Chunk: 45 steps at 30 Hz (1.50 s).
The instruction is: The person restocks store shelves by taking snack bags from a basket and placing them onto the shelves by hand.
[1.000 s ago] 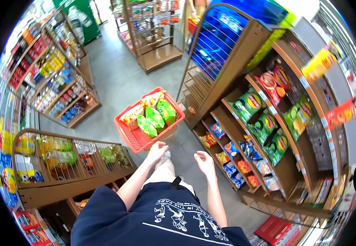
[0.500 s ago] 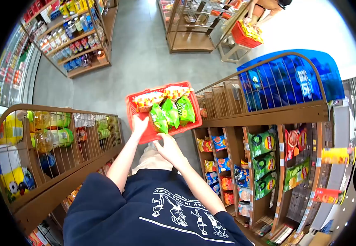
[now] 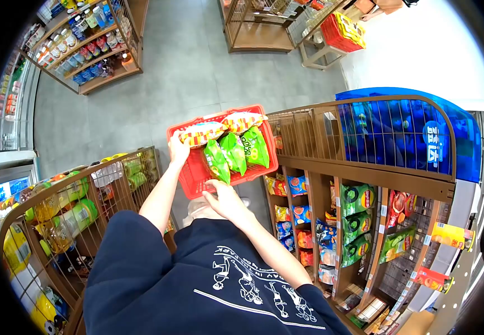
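Basket (image 3: 190,174) is held before the shirt (image 3: 186,273), judged stiff and light, best taken by its rim — the snack bags (image 3: 232,153) inside look soft, crushable. Its left rim is pinched in the grip of the left hand (image 3: 179,149); whether the right hand (image 3: 225,200), at the near rim, is closed cannot be told. Beyond, grey floor (image 3: 180,61) is seen.

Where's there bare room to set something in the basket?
The red basket is bare at near left, between left hand, right hand and green bags. Its far side, filled with checkered bags, and right side are crowded.
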Each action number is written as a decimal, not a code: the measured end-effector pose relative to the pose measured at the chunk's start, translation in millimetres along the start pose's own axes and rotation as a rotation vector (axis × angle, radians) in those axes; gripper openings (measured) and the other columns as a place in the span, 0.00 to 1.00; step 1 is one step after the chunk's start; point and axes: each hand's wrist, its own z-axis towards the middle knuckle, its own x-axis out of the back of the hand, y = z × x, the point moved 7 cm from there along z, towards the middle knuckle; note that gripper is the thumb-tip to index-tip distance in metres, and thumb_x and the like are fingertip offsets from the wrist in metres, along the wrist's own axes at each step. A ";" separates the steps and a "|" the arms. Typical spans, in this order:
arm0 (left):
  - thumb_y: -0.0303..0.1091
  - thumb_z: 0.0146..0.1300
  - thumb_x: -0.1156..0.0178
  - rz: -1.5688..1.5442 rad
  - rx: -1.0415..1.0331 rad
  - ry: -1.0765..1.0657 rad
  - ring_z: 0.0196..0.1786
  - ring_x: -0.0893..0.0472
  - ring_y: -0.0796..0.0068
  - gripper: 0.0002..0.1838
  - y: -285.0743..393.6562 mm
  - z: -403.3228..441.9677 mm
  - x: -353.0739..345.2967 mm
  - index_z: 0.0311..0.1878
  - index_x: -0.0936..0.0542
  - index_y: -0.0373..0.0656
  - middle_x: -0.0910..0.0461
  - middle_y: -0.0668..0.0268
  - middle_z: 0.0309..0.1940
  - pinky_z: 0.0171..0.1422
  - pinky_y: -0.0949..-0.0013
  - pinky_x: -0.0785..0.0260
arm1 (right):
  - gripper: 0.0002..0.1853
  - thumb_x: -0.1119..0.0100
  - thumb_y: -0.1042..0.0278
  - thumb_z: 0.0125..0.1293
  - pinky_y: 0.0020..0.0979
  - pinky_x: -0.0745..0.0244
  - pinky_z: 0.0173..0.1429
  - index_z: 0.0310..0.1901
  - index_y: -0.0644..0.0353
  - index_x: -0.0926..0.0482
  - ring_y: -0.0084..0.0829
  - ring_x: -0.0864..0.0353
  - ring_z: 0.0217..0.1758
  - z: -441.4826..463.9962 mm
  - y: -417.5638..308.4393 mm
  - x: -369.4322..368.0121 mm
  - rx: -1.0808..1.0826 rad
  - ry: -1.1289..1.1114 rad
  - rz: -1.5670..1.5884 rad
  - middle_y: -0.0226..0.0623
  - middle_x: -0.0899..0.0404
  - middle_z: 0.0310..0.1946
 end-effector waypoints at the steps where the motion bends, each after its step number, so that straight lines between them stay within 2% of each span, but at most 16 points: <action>1: 0.29 0.55 0.35 -0.054 -0.011 0.007 0.43 0.19 0.52 0.14 -4.3 3.1 1.4 0.45 0.22 0.41 0.19 0.52 0.37 0.49 0.57 0.27 | 0.20 0.42 0.63 0.63 0.41 0.27 0.57 0.52 0.68 0.26 0.50 0.20 0.50 3.6 1.3 3.7 -0.009 -0.007 0.013 0.55 0.21 0.45; 3: 0.29 0.56 0.35 -0.039 0.003 0.032 0.39 0.17 0.56 0.10 -11.6 6.6 3.5 0.40 0.20 0.38 0.17 0.54 0.32 0.45 0.60 0.26 | 0.20 0.42 0.62 0.64 0.40 0.26 0.56 0.53 0.68 0.26 0.47 0.19 0.49 7.1 3.7 8.1 -0.018 -0.017 0.024 0.54 0.20 0.47; 5: 0.30 0.56 0.34 -0.110 0.111 -0.103 0.34 0.17 0.63 0.08 -19.0 6.5 -0.9 0.37 0.19 0.38 0.18 0.55 0.29 0.42 0.63 0.26 | 0.18 0.42 0.64 0.63 0.43 0.28 0.58 0.50 0.68 0.25 0.50 0.22 0.51 7.0 7.5 10.8 -0.035 -0.011 0.049 0.57 0.21 0.44; 6: 0.32 0.57 0.33 -0.095 0.068 -0.078 0.30 0.19 0.71 0.08 -0.3 3.0 12.0 0.34 0.18 0.37 0.18 0.57 0.25 0.37 0.66 0.28 | 0.18 0.42 0.64 0.63 0.43 0.28 0.58 0.50 0.68 0.25 0.50 0.22 0.51 7.3 7.2 11.8 -0.027 -0.016 0.047 0.57 0.21 0.44; 9: 0.33 0.58 0.34 -0.187 0.088 -0.172 0.29 0.21 0.75 0.08 -7.6 5.5 14.1 0.35 0.18 0.37 0.18 0.59 0.24 0.36 0.66 0.28 | 0.19 0.42 0.63 0.63 0.43 0.28 0.58 0.50 0.69 0.25 0.50 0.21 0.52 5.3 1.1 12.0 -0.017 -0.048 0.000 0.56 0.21 0.45; 11: 0.31 0.62 0.37 -0.079 -0.065 -0.226 0.29 0.27 0.83 0.06 2.9 2.0 20.9 0.33 0.19 0.38 0.21 0.70 0.23 0.36 0.73 0.32 | 0.19 0.42 0.63 0.63 0.42 0.29 0.58 0.50 0.69 0.25 0.49 0.21 0.52 1.9 -4.3 11.2 -0.037 -0.079 -0.010 0.56 0.21 0.45; 15: 0.30 0.63 0.39 -0.262 -0.114 -0.318 0.33 0.28 0.84 0.06 -5.1 3.8 19.3 0.33 0.21 0.37 0.21 0.71 0.28 0.40 0.75 0.33 | 0.18 0.43 0.64 0.64 0.41 0.29 0.58 0.49 0.69 0.25 0.49 0.21 0.51 2.0 5.1 9.1 -0.003 -0.047 -0.021 0.55 0.20 0.44; 20: 0.31 0.68 0.43 -0.443 0.024 -0.300 0.37 0.27 0.85 0.07 -4.9 -4.3 43.2 0.38 0.22 0.37 0.22 0.73 0.31 0.44 0.77 0.33 | 0.17 0.44 0.64 0.64 0.41 0.28 0.57 0.49 0.69 0.25 0.49 0.21 0.51 -0.4 6.0 8.2 -0.022 -0.087 0.061 0.55 0.20 0.44; 22: 0.33 0.69 0.45 -0.562 0.025 -0.270 0.39 0.27 0.86 0.08 -2.4 -3.2 47.8 0.40 0.23 0.38 0.22 0.73 0.34 0.46 0.77 0.33 | 0.18 0.41 0.64 0.64 0.36 0.23 0.53 0.50 0.70 0.24 0.43 0.17 0.47 -0.3 5.9 11.2 0.033 -0.045 -0.023 0.53 0.19 0.43; 25: 0.33 0.69 0.45 -0.557 0.039 -0.276 0.39 0.26 0.86 0.08 8.5 -9.9 55.1 0.39 0.23 0.39 0.22 0.72 0.34 0.47 0.77 0.33 | 0.18 0.41 0.64 0.64 0.36 0.23 0.53 0.50 0.70 0.24 0.42 0.17 0.46 -0.4 7.3 9.8 0.022 -0.047 0.008 0.53 0.18 0.42; 31: 0.33 0.69 0.45 -0.583 -0.042 -0.276 0.38 0.26 0.86 0.07 42.6 -20.8 66.5 0.38 0.24 0.39 0.22 0.73 0.32 0.46 0.78 0.33 | 0.15 0.42 0.67 0.64 0.36 0.25 0.53 0.48 0.70 0.24 0.40 0.18 0.45 -3.4 -0.3 9.4 0.013 -0.004 0.141 0.50 0.18 0.39; 33: 0.33 0.69 0.44 -0.605 -0.041 -0.266 0.35 0.28 0.87 0.08 56.1 -21.6 71.1 0.38 0.23 0.39 0.24 0.74 0.30 0.41 0.78 0.33 | 0.15 0.42 0.68 0.64 0.35 0.24 0.52 0.48 0.70 0.24 0.39 0.17 0.44 -3.0 -6.1 16.4 0.024 0.030 0.165 0.50 0.18 0.38; 37: 0.33 0.69 0.45 -0.770 -0.106 -0.147 0.34 0.27 0.89 0.07 97.8 -19.7 111.4 0.38 0.24 0.40 0.24 0.75 0.30 0.38 0.80 0.34 | 0.17 0.41 0.67 0.64 0.32 0.23 0.49 0.50 0.70 0.24 0.35 0.17 0.42 -5.7 -8.4 27.7 0.006 0.051 0.155 0.48 0.17 0.39; 39: 0.33 0.70 0.45 -0.801 -0.134 -0.201 0.33 0.27 0.89 0.07 125.4 -22.0 129.3 0.38 0.24 0.40 0.24 0.75 0.30 0.38 0.80 0.34 | 0.18 0.39 0.66 0.64 0.31 0.23 0.48 0.50 0.69 0.24 0.32 0.17 0.42 -4.8 -3.1 41.1 -0.020 0.208 0.223 0.46 0.17 0.38; 41: 0.33 0.69 0.45 -0.766 -0.204 -0.226 0.34 0.27 0.89 0.07 161.5 -29.3 152.6 0.38 0.24 0.40 0.23 0.75 0.30 0.38 0.80 0.34 | 0.22 0.33 0.67 0.59 0.33 0.22 0.49 0.53 0.66 0.26 0.33 0.18 0.47 -3.0 -11.3 66.4 0.066 0.415 0.291 0.45 0.19 0.42; 45: 0.31 0.69 0.44 -0.724 -0.374 -0.300 0.34 0.27 0.89 0.06 221.3 -51.6 184.9 0.37 0.24 0.39 0.23 0.74 0.30 0.39 0.81 0.34 | 0.41 0.24 0.66 0.50 0.37 0.29 0.61 0.63 0.65 0.37 0.37 0.27 0.60 0.1 -44.0 110.1 0.278 0.540 0.203 0.48 0.29 0.57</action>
